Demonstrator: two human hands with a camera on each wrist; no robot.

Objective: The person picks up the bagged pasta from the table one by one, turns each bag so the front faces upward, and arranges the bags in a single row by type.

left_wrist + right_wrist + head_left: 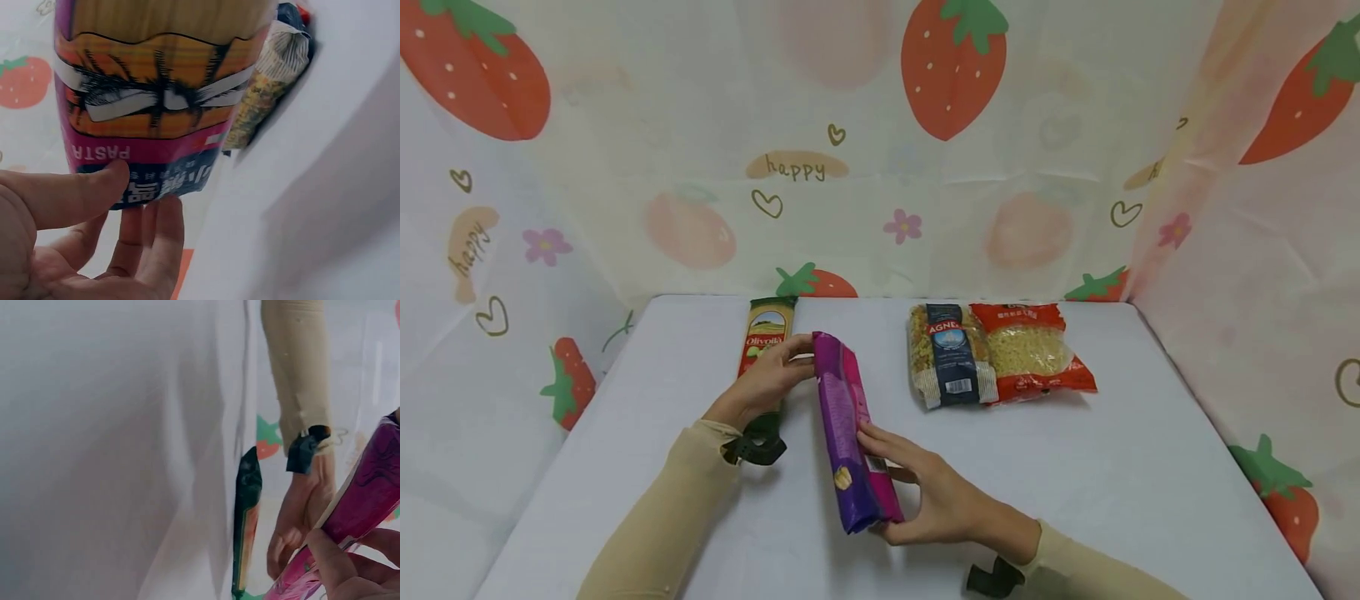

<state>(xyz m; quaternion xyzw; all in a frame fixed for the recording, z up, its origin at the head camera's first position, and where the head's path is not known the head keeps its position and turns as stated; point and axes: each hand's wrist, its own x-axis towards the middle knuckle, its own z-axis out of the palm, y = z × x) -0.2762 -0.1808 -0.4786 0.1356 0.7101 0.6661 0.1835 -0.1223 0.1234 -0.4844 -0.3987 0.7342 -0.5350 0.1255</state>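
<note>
A purple and pink packet of pasta (842, 425) is held raised and tilted over the table between both hands. My left hand (767, 379) pinches its far end with thumb and fingers. Its nearer end is gripped by my right hand (943, 496), fingers on the right side and thumb at the bottom edge. In the left wrist view the packet's front (162, 119) shows long pale pasta, a printed bow and the word PASTA, upside down. The right wrist view catches the packet's magenta side (369, 481). Behind my left wrist lies a green Olivoilà packet (769, 329), partly covered.
At the back right of the white table (1075, 483), a pasta bag with a dark blue band (953, 358) lies against a red bag (1026, 354) of small yellowish pieces. Strawberry-print cloth (865, 167) walls the table at the back and both sides.
</note>
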